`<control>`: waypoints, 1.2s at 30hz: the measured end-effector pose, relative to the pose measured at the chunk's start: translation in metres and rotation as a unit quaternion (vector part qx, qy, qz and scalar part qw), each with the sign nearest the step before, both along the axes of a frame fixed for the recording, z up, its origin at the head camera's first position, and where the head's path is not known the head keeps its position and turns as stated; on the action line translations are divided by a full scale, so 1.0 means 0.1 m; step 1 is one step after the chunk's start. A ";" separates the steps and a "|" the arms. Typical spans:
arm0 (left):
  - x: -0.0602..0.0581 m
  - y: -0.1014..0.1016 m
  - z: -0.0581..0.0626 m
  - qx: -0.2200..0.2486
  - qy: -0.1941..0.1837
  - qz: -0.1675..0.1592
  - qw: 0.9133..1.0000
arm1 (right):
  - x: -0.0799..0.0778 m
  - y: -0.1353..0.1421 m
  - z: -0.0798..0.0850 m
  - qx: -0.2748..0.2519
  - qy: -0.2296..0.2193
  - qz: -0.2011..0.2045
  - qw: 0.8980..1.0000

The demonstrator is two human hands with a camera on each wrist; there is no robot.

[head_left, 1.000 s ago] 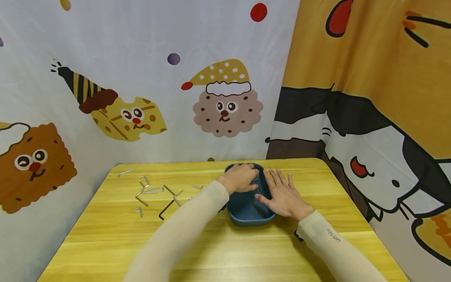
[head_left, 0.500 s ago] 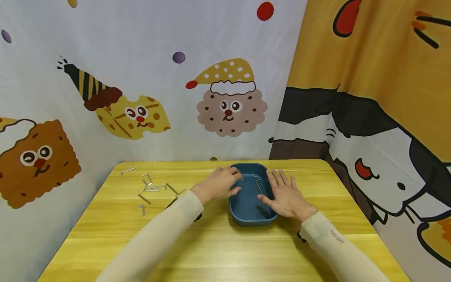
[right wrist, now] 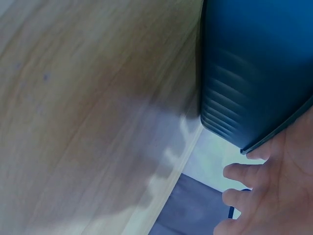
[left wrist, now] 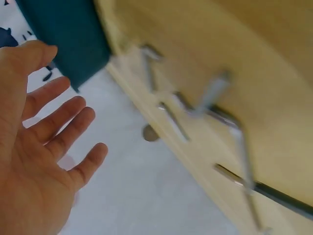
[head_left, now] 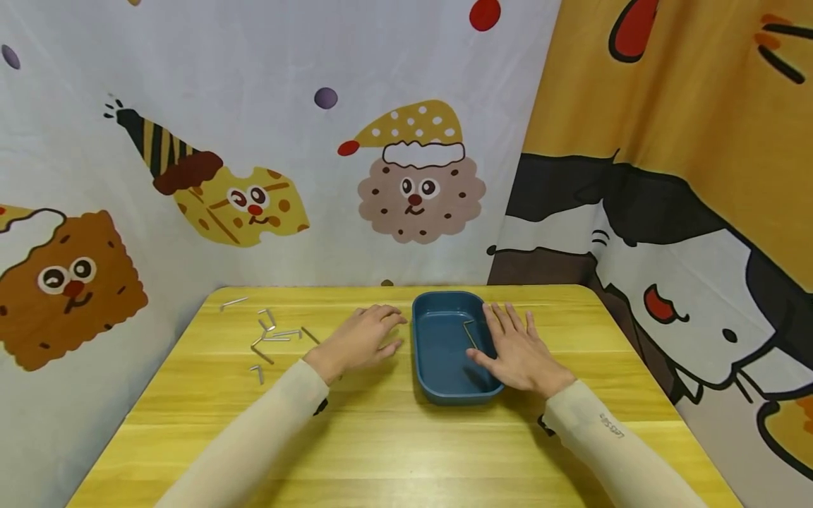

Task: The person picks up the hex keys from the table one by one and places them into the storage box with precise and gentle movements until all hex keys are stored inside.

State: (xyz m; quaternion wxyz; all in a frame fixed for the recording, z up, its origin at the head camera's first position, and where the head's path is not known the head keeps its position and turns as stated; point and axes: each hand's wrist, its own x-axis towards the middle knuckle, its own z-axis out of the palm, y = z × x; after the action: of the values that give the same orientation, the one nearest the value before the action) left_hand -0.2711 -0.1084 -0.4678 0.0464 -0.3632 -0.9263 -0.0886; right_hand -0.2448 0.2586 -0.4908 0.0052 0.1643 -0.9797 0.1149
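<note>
A blue rectangular box stands on the table, and one hex key lies inside it near the right wall. My left hand is over the table just left of the box, fingers spread and holding nothing. With straight fingers, my right hand rests on the box's right rim; the right wrist view has its palm against the box wall. Several loose hex keys lie on the left of the table. A dark one shows in the left wrist view, partly blurred.
The wooden table ends at a back edge in front of a white curtain with cartoon prints. A yellow curtain hangs on the right. My left forearm covers part of the table where hex keys lay in view earlier.
My left hand has come out of the box and moved left over its edge to the table, its fingers now holding nothing. The right hand has stayed on the rim.
</note>
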 end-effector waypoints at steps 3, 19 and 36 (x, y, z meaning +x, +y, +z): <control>0.02 -0.14 -0.07 -0.015 -0.020 0.011 1.000 | 0.00 0.00 -0.01 -0.002 0.001 0.000 1.000; 0.10 -0.42 -0.25 -0.070 -0.049 0.024 0.996 | 0.02 0.00 -0.02 0.004 0.004 -0.002 1.000; 0.12 -0.39 -0.28 -0.064 -0.032 0.024 0.997 | 0.01 -0.03 -0.01 0.005 0.004 -0.004 1.000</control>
State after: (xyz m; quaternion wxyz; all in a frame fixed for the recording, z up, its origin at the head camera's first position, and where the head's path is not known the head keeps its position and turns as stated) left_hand -0.2593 -0.1475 -0.4956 -0.0044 -0.3402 -0.9395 -0.0396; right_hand -0.2438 0.2558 -0.4918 0.0086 0.1605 -0.9809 0.1093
